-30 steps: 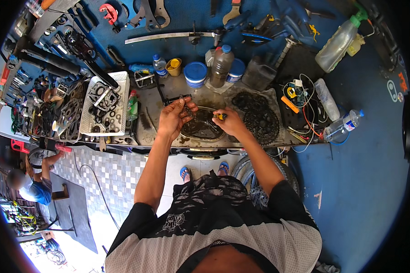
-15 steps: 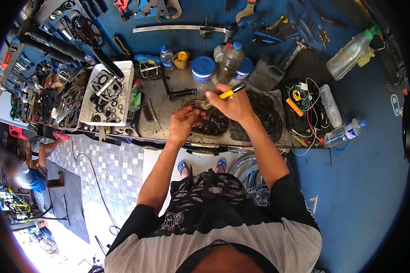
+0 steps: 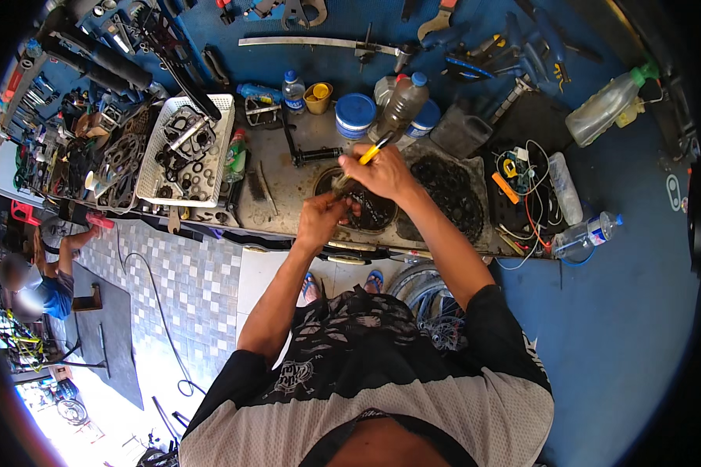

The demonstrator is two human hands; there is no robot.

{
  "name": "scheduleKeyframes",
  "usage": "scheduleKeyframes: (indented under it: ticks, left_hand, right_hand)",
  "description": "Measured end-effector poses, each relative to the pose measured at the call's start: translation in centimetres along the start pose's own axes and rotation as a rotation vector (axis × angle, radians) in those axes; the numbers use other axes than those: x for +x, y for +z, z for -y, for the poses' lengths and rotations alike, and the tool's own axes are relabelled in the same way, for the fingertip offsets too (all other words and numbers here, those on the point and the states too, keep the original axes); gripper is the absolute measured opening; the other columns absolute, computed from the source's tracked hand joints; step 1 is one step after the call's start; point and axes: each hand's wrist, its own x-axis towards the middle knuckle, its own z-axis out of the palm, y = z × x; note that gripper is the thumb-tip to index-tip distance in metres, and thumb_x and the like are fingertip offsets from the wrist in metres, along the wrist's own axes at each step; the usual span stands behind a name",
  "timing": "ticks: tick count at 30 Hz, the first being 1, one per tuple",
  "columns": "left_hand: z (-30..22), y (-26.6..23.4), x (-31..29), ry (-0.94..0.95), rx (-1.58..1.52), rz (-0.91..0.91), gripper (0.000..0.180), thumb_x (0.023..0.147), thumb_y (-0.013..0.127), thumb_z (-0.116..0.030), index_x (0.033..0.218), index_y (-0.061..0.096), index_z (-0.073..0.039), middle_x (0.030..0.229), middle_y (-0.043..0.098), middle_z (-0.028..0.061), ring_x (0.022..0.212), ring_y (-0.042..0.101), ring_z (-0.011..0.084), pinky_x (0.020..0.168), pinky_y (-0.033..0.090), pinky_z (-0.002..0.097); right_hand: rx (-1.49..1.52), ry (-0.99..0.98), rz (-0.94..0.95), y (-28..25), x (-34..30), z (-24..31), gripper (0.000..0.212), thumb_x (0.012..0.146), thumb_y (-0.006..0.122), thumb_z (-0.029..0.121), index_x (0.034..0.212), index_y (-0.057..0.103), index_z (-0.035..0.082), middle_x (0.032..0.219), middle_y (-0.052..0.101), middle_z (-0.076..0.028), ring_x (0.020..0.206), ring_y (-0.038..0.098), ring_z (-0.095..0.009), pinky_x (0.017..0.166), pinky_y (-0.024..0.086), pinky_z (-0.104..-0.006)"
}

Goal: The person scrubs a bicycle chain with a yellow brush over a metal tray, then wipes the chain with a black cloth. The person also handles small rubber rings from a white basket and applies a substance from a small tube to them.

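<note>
My right hand [image 3: 383, 173] is closed around a paintbrush [image 3: 375, 149] with a yellow and black handle, its bristles pointing down toward my left hand. My left hand [image 3: 318, 221] pinches a small dark part whose kind I cannot make out, partly hidden by the fingers. Both hands are close together over a round basin [image 3: 368, 231] of dark liquid, with a chain-like piece [image 3: 379, 208] showing inside. Beside the basin, to the right, lies a blackened tray [image 3: 448, 204] with grimy contents.
A white basket [image 3: 149, 180] of metal parts stands on the left of the bench. Behind the basin are a blue-lidded tub [image 3: 356, 115], a bottle of murky liquid [image 3: 402, 105] and a crank arm with its axle [image 3: 317, 156]. A person [image 3: 51, 292] sits at far left.
The view has shifted slightly. My right hand has brought the brush closer to my left hand, and the brush handle stands more upright. Both hands keep their hold.
</note>
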Motion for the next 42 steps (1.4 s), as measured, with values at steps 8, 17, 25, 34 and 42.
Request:
scheduleKeyframes:
  ticks: [8,17,25,34,42]
  left_hand:
    - [0.1,0.0,0.4,-0.002,0.07,-0.016,0.028,0.103,0.062,-0.006,0.129,0.067,0.003,0.095,0.078,0.009,0.084,0.073,0.0127,0.069,0.055,0.0247]
    - [0.0,0.0,0.2,0.025,0.112,0.023,0.021,0.103,0.061,-0.005,0.121,0.067,0.004,0.094,0.077,0.0095,0.083,0.074,0.0135,0.068,0.055,0.0249]
    - [-0.1,0.1,0.9,0.025,0.168,0.04,0.024,0.102,0.06,-0.004,0.123,0.065,0.006,0.092,0.077,0.009,0.081,0.074,0.0135,0.067,0.054,0.0239]
    - [-0.8,0.7,1.3,0.023,0.246,0.009,0.019,0.1,0.059,-0.004,0.112,0.07,0.005,0.085,0.075,0.0064,0.077,0.072,0.0108,0.063,0.054,0.0236]
    - [-0.8,0.6,1.4,0.002,0.166,0.023,0.023,0.103,0.06,-0.008,0.12,0.068,0.005,0.091,0.076,0.0092,0.077,0.074,0.0159,0.065,0.056,0.0255]
  right_hand:
    - [-0.135,0.11,0.056,-1.0,0.1,0.0,0.044,0.095,0.067,0.043,0.074,0.065,0.005,0.065,0.066,-0.014,0.066,0.069,-0.035,0.06,0.05,-0.0448]
    - [-0.189,0.09,0.032,-1.0,0.8,-0.1,0.048,0.096,0.066,0.046,0.073,0.064,0.005,0.067,0.068,-0.015,0.067,0.069,-0.038,0.061,0.05,-0.0475]
    - [-0.16,0.112,0.013,-1.4,0.9,-0.9,0.047,0.097,0.064,0.047,0.077,0.065,0.005,0.069,0.068,-0.016,0.068,0.068,-0.04,0.062,0.051,-0.0497]
    - [-0.155,-0.018,-0.006,-0.8,-0.4,1.0,0.045,0.093,0.07,0.046,0.073,0.063,0.007,0.06,0.06,-0.017,0.057,0.061,-0.04,0.053,0.045,-0.0469]
    - [-0.023,0.003,-0.031,-1.1,-1.8,1.2,0.045,0.093,0.071,0.045,0.073,0.062,0.005,0.059,0.059,-0.014,0.054,0.059,-0.034,0.052,0.043,-0.0445]
